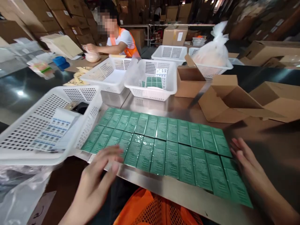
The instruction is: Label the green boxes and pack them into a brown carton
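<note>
Two long rows of flat green boxes [168, 147] lie side by side on the steel table [164, 190], each wrapped in clear film. My left hand [98, 178] hovers at the near left end of the front row, fingers stretched out and blurred, holding nothing. My right hand [246, 162] rests edge-on against the right end of the rows, fingers straight and together, also holding nothing.
A tilted white basket [35, 125] with a label sheet sits at left. More white baskets [152, 79] stand behind, one holding green boxes. Open cardboard cartons [225, 100] are at right. A person in an orange vest [117, 37] works at the far side.
</note>
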The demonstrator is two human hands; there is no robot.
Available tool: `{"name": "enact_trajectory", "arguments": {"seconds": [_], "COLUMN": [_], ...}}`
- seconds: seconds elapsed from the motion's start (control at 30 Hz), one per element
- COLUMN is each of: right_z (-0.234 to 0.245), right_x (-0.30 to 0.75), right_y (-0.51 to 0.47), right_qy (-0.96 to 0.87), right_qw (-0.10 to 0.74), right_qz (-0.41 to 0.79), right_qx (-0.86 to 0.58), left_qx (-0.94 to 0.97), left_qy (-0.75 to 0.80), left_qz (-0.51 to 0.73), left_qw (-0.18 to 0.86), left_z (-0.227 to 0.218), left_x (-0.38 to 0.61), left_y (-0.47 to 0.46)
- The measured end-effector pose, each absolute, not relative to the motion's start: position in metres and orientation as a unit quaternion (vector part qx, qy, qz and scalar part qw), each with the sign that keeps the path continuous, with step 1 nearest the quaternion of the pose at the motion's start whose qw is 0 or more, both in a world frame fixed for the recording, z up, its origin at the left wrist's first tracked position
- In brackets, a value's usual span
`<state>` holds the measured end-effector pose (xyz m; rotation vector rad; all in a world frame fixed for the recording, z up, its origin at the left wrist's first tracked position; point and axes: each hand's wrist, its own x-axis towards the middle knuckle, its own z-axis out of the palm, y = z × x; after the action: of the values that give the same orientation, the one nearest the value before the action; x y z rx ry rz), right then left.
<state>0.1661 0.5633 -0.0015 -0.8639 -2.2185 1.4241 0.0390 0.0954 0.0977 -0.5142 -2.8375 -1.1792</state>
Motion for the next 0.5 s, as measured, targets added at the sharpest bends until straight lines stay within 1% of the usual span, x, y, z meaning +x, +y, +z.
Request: {"name": "enact_trajectory", "arguments": {"seconds": [0.03,0.07,0.13,0.2,0.23,0.4,0.5], "right_z": [-0.003,-0.004,-0.005,-0.006,-0.006,-0.013,-0.016], "right_x": [0.170,0.173,0.171,0.166,0.163,0.158,0.158], "right_y": [0.559,0.555,0.550,0.548,0.548,0.551,0.549], "right_qy": [-0.786,-0.788,-0.798,-0.810,-0.814,-0.812,-0.812], "right_qw": [0.181,0.181,0.174,0.165,0.164,0.185,0.183], "right_qz": [0.501,0.496,0.482,0.467,0.462,0.479,0.488], "right_qx": [-0.314,-0.317,-0.317,-0.315,-0.312,-0.277,-0.263], "left_qx": [-0.154,-0.139,-0.107,-0.054,-0.033,0.031,0.053], "left_qy": [-0.912,-0.918,-0.935,-0.966,-0.973,-0.988,-0.992], "left_qz": [-0.379,-0.364,-0.318,-0.235,-0.214,-0.150,-0.107], "left_qw": [0.028,0.076,0.113,0.089,0.076,-0.007,-0.028], "left_z": [0.089,0.079,0.058,0.040,0.034,0.028,0.029], "left_x": [0.023,0.006,-0.030,-0.065,-0.080,-0.129,-0.139], "left_y": [0.087,0.078,0.063,0.053,0.050,0.057,0.071]}}
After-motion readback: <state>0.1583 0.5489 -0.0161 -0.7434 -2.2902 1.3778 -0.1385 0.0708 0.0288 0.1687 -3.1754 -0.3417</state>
